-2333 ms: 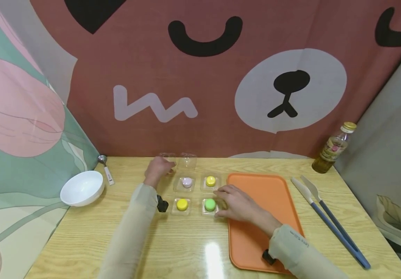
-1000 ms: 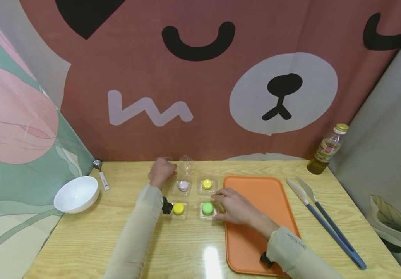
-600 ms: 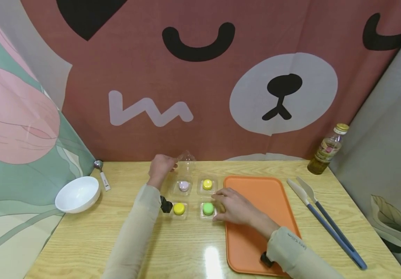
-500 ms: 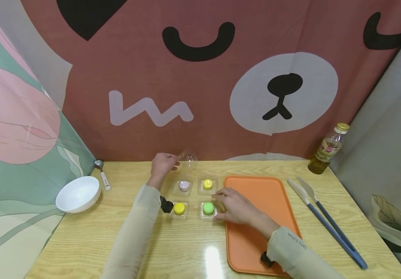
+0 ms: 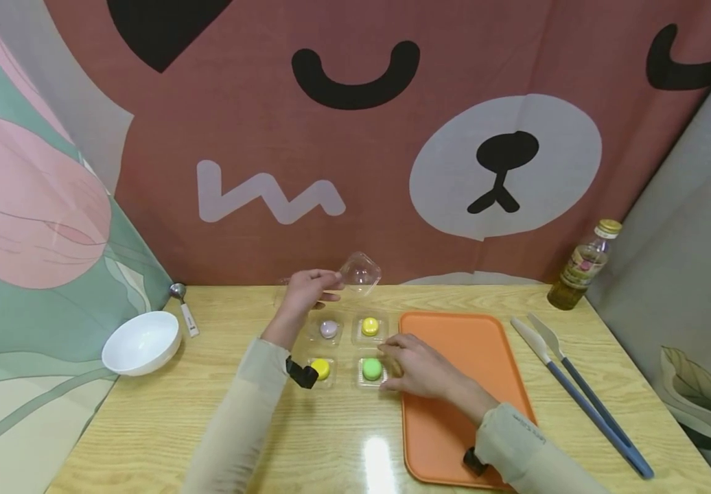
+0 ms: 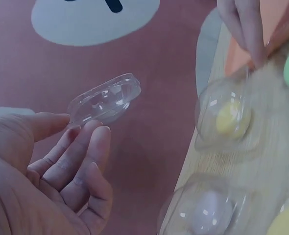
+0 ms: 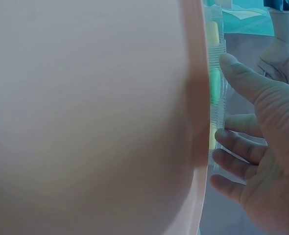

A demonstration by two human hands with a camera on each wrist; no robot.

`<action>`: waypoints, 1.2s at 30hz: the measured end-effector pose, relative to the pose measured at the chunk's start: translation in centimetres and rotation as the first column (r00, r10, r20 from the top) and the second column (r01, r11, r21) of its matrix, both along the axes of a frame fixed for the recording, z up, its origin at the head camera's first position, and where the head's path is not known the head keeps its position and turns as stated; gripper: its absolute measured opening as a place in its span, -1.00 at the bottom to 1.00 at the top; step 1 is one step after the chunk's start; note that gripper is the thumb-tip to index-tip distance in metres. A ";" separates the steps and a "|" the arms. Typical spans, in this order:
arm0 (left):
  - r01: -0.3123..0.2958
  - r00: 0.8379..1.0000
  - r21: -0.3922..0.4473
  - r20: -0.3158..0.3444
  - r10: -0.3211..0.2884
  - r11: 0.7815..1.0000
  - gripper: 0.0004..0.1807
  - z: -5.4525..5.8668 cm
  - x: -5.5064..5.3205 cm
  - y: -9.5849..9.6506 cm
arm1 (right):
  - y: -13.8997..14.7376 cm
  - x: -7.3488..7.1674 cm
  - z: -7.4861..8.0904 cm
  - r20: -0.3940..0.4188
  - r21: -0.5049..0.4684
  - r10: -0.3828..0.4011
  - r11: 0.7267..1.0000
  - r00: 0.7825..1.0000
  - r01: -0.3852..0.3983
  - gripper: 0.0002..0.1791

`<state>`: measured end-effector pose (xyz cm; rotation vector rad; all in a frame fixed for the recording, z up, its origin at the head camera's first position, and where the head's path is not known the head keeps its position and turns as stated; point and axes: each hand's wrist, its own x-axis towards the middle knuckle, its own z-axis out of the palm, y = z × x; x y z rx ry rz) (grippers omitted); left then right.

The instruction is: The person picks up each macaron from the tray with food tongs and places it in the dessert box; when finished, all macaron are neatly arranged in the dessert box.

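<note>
My left hand [image 5: 302, 295] pinches the edge of a clear domed plastic lid [image 5: 360, 274] between thumb and fingers, raised over the back of the table. In the left wrist view the lid [image 6: 105, 100] tilts up from the fingertips. Below it, small clear boxes hold a lilac macaron [image 5: 328, 329], a yellow macaron [image 5: 370, 326], a second yellow macaron [image 5: 320, 368] and a green macaron [image 5: 372, 369]. My right hand [image 5: 420, 367] reaches over the tray's left edge with fingers loosely spread, thumb and fingertips right beside the green macaron's box. In the right wrist view its fingers [image 7: 240, 147] are relaxed.
An orange tray [image 5: 463, 439] lies under the right forearm. Right of it are blue-handled tongs [image 5: 596, 405]; a bottle of amber liquid [image 5: 584, 267] stands behind. At left are a white bowl [image 5: 142, 343] and a small spoon [image 5: 184, 309]. A printed curtain [image 5: 257, 103] hangs behind.
My left hand has taken hold of the clear lid from the back of the table, then raised it and moved it right. The right hand has stayed beside the green macaron's box.
</note>
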<state>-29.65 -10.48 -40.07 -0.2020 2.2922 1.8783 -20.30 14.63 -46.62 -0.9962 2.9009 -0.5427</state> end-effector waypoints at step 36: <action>0.210 0.977 0.105 -0.003 -0.211 0.972 -0.61 -1.1 2.6 4.3 | 1.5 -6.5 4.3 0.223 -0.614 -0.394 0.653 0.892 0.442 -0.70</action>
